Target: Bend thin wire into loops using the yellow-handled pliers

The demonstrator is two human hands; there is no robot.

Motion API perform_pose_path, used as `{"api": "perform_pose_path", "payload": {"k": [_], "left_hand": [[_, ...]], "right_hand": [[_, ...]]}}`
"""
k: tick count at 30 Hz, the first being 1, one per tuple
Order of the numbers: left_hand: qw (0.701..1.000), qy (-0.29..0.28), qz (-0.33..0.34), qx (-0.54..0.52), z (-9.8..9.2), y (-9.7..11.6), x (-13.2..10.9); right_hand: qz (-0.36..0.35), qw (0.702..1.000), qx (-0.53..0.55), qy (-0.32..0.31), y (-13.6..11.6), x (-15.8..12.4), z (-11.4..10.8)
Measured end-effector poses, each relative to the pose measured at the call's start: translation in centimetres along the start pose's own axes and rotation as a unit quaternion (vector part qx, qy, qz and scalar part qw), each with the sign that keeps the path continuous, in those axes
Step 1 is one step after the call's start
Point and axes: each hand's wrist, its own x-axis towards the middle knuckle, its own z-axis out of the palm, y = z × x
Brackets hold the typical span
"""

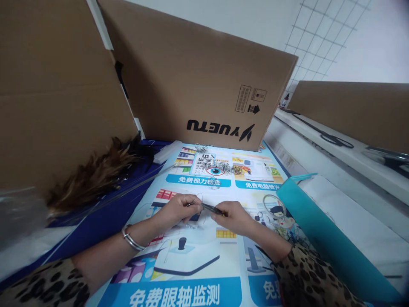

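My left hand (176,208) is closed in a pinch on a thin wire loop (198,198), just above a printed poster (198,273) that covers the table. My right hand (234,216) is closed around dark tweezers (209,208), whose tip points left and meets the wire at my left fingertips. A silver bangle (131,239) sits on my left wrist. Both sleeves have a leopard print. Further back on the poster lie several small piles of tangled wire pieces (220,167).
A large cardboard box marked YUETU (204,85) stands behind the poster, another cardboard sheet (54,89) at the left. A feather duster (96,172) lies at the left on blue cloth. A teal folder (322,238) lies at the right beside a white ledge (332,149).
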Motion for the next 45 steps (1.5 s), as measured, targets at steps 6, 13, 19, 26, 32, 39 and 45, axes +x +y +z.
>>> {"api": "perform_pose_path", "payload": {"k": [6,13,19,26,32,39,45], "left_hand": [[0.999,-0.005,0.009,0.032,0.0,-0.1,0.1],[0.998,0.001,0.025,0.057,0.0,-0.3,0.1],[0.999,0.011,0.024,0.045,0.1,-0.4,0.1],[0.998,0.02,0.04,0.04,0.2,0.0,0.0],[0.997,0.041,0.056,0.046,0.3,0.2,-0.1],[0.999,0.019,0.037,0.016,0.3,0.4,-0.3],[0.999,0.0,0.042,0.02,0.1,0.0,-0.2]], "right_hand": [[-0.031,0.981,-0.19,0.029,-0.2,-0.1,-0.4],[-0.022,0.965,-0.262,0.021,-0.5,-0.2,-0.5],[-0.022,0.965,-0.258,0.024,-0.6,-0.2,-0.5],[-0.005,0.997,-0.072,0.016,0.0,0.1,-0.1],[0.049,0.99,0.127,-0.032,0.4,0.1,0.4],[0.039,0.988,0.139,-0.06,0.4,0.1,0.0],[-0.048,0.998,-0.051,-0.003,0.1,0.2,-1.1]]}}
